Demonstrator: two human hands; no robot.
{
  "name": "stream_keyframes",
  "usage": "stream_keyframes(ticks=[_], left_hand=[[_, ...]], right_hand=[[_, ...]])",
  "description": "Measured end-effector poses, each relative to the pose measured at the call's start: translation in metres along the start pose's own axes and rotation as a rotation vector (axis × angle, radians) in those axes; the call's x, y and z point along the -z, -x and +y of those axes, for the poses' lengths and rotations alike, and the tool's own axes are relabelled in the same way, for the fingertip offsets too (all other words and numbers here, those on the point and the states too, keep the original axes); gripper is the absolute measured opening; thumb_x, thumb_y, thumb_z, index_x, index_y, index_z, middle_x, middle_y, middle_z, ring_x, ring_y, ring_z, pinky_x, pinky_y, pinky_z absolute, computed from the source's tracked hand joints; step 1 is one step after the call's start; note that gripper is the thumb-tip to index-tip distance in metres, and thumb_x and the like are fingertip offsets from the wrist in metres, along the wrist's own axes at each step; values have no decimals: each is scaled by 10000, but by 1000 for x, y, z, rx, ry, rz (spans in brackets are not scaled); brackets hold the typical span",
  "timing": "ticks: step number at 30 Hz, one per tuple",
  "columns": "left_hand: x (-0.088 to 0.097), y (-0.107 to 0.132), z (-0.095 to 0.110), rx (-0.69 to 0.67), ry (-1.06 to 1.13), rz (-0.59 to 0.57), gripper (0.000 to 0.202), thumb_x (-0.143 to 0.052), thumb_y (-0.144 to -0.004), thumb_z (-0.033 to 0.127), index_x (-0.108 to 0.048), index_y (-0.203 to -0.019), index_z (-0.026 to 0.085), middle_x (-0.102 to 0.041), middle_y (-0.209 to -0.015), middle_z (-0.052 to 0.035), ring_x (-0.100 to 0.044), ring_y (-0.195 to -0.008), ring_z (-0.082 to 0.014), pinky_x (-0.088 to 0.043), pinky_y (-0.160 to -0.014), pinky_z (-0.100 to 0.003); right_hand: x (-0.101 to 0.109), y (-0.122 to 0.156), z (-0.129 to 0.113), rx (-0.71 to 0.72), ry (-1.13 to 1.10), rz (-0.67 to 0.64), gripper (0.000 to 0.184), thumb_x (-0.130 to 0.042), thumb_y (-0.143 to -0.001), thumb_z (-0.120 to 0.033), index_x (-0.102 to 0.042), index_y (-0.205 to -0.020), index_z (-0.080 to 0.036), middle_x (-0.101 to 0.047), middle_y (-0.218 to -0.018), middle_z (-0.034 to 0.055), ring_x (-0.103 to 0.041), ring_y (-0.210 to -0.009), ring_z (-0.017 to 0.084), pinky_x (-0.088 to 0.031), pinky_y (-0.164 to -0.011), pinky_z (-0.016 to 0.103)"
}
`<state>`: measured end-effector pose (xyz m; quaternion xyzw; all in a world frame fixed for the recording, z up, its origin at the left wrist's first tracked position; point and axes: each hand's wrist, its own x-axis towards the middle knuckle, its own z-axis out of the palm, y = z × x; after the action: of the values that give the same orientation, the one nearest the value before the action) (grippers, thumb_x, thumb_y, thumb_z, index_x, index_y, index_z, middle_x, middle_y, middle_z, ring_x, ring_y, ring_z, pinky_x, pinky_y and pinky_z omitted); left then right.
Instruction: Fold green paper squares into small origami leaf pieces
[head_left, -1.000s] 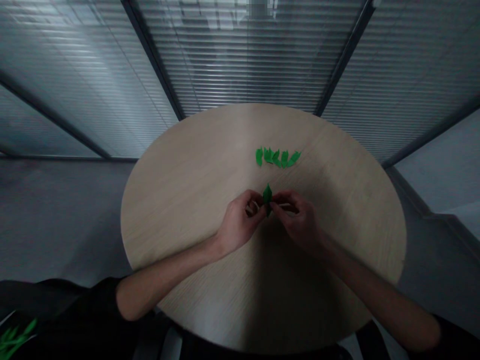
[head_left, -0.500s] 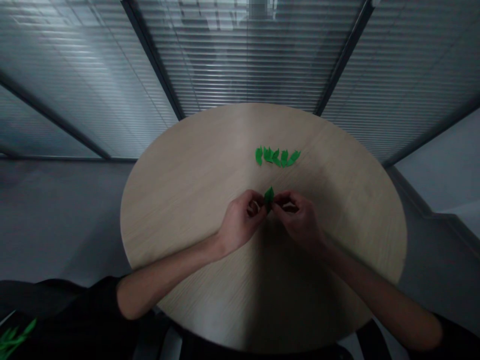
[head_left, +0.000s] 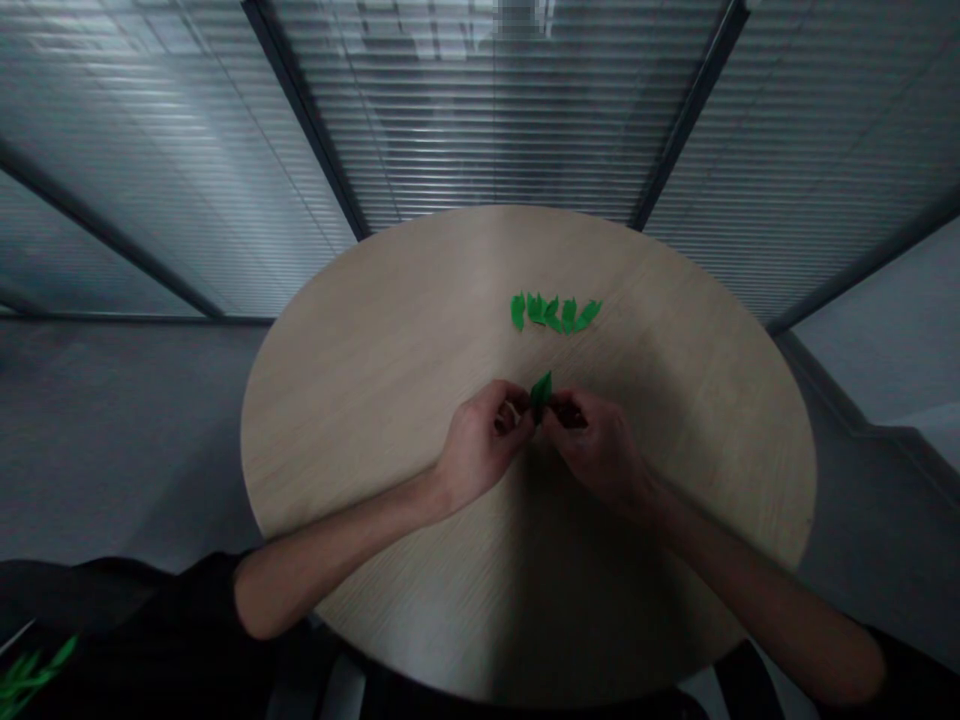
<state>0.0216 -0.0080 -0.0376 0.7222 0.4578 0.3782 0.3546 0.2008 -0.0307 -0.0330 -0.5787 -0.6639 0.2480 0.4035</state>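
Note:
Between my two hands, over the middle of the table, a green leaf [head_left: 541, 388] stands with its pointed tip up. My left hand [head_left: 484, 440] pinches its lower part from the left, thumb and forefinger together. From the other side my right hand [head_left: 596, 440] pinches it in the same way, its fingertips close to those of the left. The leaf's lower end is hidden by the fingers. Just beyond the hands lies a row of several green leaves [head_left: 553, 314], side by side on the wood.
Both forearms rest over a round wooden table [head_left: 360, 330]. Behind it stands a glass partition with blinds [head_left: 495, 150] and dark frame bars. More green leafy pieces [head_left: 34, 675] show at the lower left, beside a dark sleeve [head_left: 172, 620].
The leaf's tip has tilted slightly to the right. My right hand's fingers have curled in a little, while the left hand and the row of leaves stay put.

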Motion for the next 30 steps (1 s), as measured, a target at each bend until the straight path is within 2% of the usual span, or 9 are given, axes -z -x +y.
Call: stream_keyframes(ticks=[5, 9, 15, 23, 30], left_hand=[[1, 0, -1, -20, 30, 3, 82, -651, -944, 233, -668, -994, 171, -655, -795, -4, -592, -675, -131, -475, -609, -262], [0, -1, -2, 5, 77, 29, 89, -660, -934, 245, -669, -985, 173, -635, -757, 7, -581, -661, -128, -472, -601, -255], [-1, -1, 0, 25, 113, 38, 100, -660, -933, 276, -663, -944, 177, -624, -740, 13, -572, -637, -119, -455, -579, -245], [0, 1, 3, 29, 86, 10, 99, -649, -912, 258, -613, -859, 182, -623, -743, 8, -563, -645, -123, -439, -581, -249], [0, -1, 3, 54, 153, 20, 129, -634, -915, 272, -579, -833, 191, -577, -711, 21, -527, -610, -111, -417, -546, -230]], right_hand=[[0, 1, -2, 35, -18, -18, 205, -598, -947, -349, -706, -946, -175, -783, -853, 83, -738, -734, 224, -566, -692, 357], [0, 0, -3, 37, -94, -26, 185, -616, -930, -320, -716, -975, -170, -787, -874, 79, -733, -705, 200, -580, -666, 327], [0, -1, 0, 48, -51, 6, 166, -620, -920, -317, -715, -898, -183, -775, -818, 71, -721, -673, 202, -558, -633, 324], [-1, 2, 0, 232, 152, 74, 98, -610, -929, -223, -671, -860, -188, -706, -765, 41, -657, -644, 169, -500, -627, 291], [-1, 5, 1, 401, 256, 116, 135, -560, -1011, -181, -694, -992, -177, -723, -843, 45, -665, -657, 155, -506, -644, 279]])
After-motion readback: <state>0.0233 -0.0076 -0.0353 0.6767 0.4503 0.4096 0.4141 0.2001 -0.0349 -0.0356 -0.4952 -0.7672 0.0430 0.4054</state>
